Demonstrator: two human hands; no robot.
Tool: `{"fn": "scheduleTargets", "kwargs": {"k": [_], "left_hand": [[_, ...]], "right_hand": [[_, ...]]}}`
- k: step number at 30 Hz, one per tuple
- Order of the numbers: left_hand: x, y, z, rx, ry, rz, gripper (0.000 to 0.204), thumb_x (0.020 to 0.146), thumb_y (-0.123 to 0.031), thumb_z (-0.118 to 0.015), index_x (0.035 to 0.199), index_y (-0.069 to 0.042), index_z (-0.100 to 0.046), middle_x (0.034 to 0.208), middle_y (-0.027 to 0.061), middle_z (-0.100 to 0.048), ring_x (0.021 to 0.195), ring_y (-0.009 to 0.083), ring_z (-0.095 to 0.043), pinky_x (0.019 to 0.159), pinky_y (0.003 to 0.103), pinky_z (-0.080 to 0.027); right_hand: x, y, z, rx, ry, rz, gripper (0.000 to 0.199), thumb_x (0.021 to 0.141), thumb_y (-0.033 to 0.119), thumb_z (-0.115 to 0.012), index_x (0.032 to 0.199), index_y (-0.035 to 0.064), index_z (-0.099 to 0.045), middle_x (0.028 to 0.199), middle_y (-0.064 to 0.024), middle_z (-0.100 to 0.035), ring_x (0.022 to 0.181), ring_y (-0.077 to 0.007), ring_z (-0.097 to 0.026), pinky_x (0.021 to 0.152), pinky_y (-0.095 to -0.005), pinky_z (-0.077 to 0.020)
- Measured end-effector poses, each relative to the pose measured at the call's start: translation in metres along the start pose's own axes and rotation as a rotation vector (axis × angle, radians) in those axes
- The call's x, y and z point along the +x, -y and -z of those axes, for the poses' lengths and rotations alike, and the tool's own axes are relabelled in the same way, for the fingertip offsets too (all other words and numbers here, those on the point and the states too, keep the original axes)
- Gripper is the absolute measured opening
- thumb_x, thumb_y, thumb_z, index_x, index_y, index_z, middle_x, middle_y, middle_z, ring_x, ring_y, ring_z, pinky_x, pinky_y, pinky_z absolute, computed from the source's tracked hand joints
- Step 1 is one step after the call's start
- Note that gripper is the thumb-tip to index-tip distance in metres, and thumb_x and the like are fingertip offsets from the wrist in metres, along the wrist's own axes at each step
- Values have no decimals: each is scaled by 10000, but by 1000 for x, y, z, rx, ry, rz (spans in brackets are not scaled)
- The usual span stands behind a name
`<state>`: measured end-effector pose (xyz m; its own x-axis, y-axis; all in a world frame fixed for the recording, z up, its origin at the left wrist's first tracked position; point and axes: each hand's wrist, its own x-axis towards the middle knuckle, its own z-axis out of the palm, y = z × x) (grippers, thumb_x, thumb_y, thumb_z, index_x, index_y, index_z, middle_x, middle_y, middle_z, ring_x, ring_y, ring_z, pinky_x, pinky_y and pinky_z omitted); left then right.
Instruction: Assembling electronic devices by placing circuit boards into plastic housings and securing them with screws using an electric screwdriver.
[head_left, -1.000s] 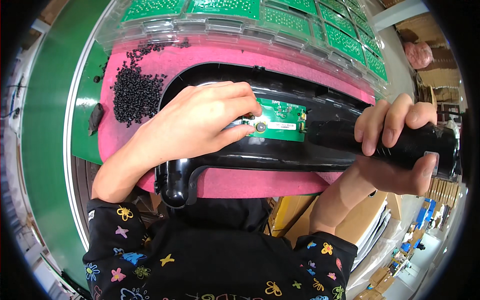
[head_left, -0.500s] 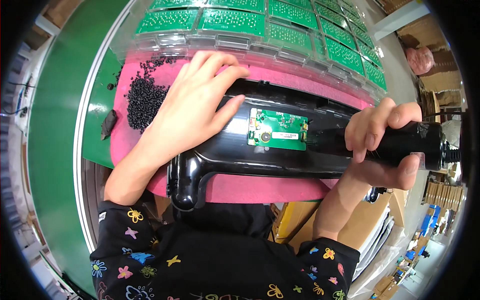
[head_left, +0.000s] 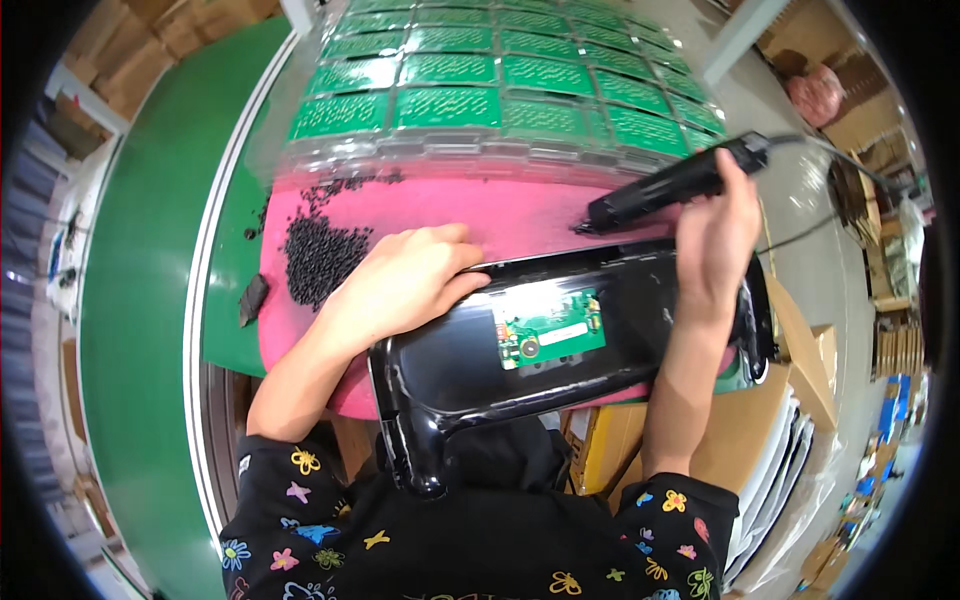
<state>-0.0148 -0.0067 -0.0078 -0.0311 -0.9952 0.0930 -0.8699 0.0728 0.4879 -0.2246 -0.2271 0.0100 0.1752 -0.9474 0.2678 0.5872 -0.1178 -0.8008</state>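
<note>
My left hand (head_left: 405, 285) grips the upper left edge of a glossy black plastic housing (head_left: 450, 370), fingers bent over its rim. A green circuit board (head_left: 570, 318) with a white label and a round part sits in the middle of the housing. My right hand (head_left: 718, 235) is closed around a black electric screwdriver (head_left: 645, 198), beyond the housing's upper right edge. The screwdriver's tip points left, low over the pink mat (head_left: 520, 215), and its cable runs off to the right. Some of my right fingers are hidden behind the tool and hand.
Small black screws (head_left: 325, 255) lie heaped on the mat's left side. A dark scrap (head_left: 254, 299) sits beside them on the green table (head_left: 225, 330). Behind the mat, clear plastic trays (head_left: 400, 155) hold several green boards. Cardboard boxes (head_left: 615, 440) stand below the table's near edge.
My right hand has carried the screwdriver from over the circuit board up to the far right of the mat. The housing has tilted and shifted nearer to me, with my left hand on its edge.
</note>
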Motion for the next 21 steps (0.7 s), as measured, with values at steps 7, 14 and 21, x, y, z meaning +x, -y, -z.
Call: {"fn": "scheduleTargets", "kwargs": {"k": [7, 14, 21], "left_hand": [[18, -6, 0, -63, 29, 87, 214, 875, -195, -667, 866, 19, -669, 763, 226, -614, 730, 442, -594, 644, 472, -468], [-58, -32, 58, 97, -456, 16, 234, 836, 57, -632, 1063, 68, -686, 926, 201, -719, 837, 283, -705, 778, 327, -526], [-159, 49, 67, -289, -1221, 227, 203, 879, -125, -708, 916, 50, -613, 905, 135, -657, 804, 211, -603, 658, 339, -515]], "right_hand": [[-28, 4, -10, -538, -207, 457, 678, 774, 35, -651, 1378, -18, -347, 1298, -179, -415, 1172, -269, -432, 1027, -377, -335], [-70, 128, 28, -1188, -7, 1055, 574, 705, 116, -668, 1252, 44, -511, 1288, -126, -423, 1099, -228, -375, 926, -359, -322], [-90, 209, 264, -1536, -477, 540, 300, 864, 67, -622, 1144, 2, -536, 926, -147, -676, 851, -240, -672, 768, -336, -521]]}}
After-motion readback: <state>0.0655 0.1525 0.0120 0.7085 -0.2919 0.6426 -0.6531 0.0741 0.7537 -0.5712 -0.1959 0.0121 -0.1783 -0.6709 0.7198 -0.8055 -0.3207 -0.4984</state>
